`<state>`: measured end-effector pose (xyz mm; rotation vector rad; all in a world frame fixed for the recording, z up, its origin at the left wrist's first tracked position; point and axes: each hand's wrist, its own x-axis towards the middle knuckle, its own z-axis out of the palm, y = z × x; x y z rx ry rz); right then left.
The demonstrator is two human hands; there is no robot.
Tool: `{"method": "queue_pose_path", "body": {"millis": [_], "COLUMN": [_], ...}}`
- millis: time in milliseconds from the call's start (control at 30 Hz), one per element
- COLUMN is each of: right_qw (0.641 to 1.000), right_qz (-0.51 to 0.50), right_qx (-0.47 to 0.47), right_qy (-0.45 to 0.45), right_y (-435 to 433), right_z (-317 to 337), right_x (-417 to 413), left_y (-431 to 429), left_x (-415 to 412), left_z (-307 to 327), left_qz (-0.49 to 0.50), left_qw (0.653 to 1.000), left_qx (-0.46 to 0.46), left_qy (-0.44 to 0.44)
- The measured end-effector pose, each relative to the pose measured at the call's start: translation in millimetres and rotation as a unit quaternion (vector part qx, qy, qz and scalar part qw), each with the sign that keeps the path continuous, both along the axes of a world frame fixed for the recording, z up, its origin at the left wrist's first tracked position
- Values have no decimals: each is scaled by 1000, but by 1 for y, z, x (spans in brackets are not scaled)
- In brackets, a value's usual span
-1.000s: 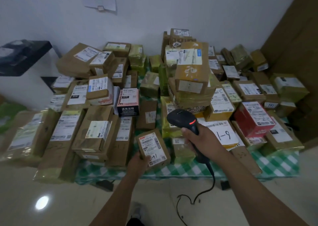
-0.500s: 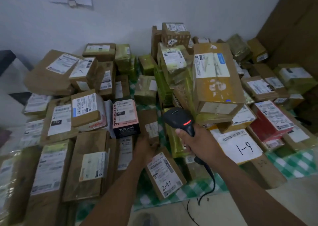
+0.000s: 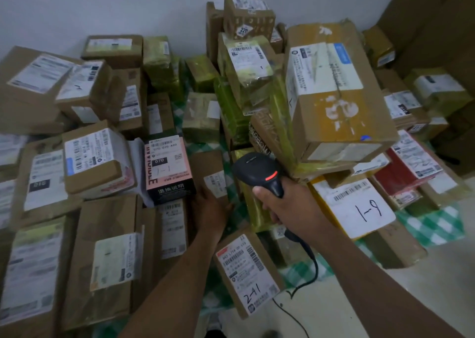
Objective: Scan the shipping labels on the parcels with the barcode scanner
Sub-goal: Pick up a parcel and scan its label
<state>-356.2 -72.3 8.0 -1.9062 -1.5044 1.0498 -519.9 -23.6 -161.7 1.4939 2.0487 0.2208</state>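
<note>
The black barcode scanner [image 3: 259, 173], marked with a red strip, is gripped by the right hand [image 3: 290, 206] at centre, hemmed closely by a leaning stack [image 3: 334, 121] on its right. The left hand [image 3: 210, 209] is laid on a brown parcel [image 3: 208, 168] just left, fingers seemingly flat (green checked cloth [image 3: 240, 217] shows between).

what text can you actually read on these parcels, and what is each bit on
"220": sticker on the top back box.
"070": label on the pink and black box.
"1-1": handwritten, same label.
"INVISIBLE": that box's side.
"退换说明": its black end.
"1-9": handwritten on the big white label at the right.
"2-41": handwritten on the front box label.
Fine print and barcode digits on the other labels: too small or blurred to read.
</note>
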Motion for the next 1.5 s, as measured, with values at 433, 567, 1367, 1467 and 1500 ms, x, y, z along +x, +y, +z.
{"method": "queue_pose_path", "body": {"millis": [433,567,1367,1467,1500], "right_qw": [997,992,951,950,950], "right_qz": [70,53,307,312,311], "right_qx": [-14,-24,4,4,5], "right_qy": [41,114,24,12,10], "right_y": [-31,-48,-104,-108,-109], "right_z": [22,32,87,88,88], "right_x": [-5,-5,1,-1,-1], "left_y": [-56,-94,-200,-204,-205], "left_x": [-5,-14,-111,-107,-107], "left_z": [71,112,216,219,219], "left_qz": [87,135,304,305,304], "left_qw": [990,957,869,863,862], "left_qx": [15,12,302,310,311], "left_qy": [-111,-257,-249,-257,-258]}}
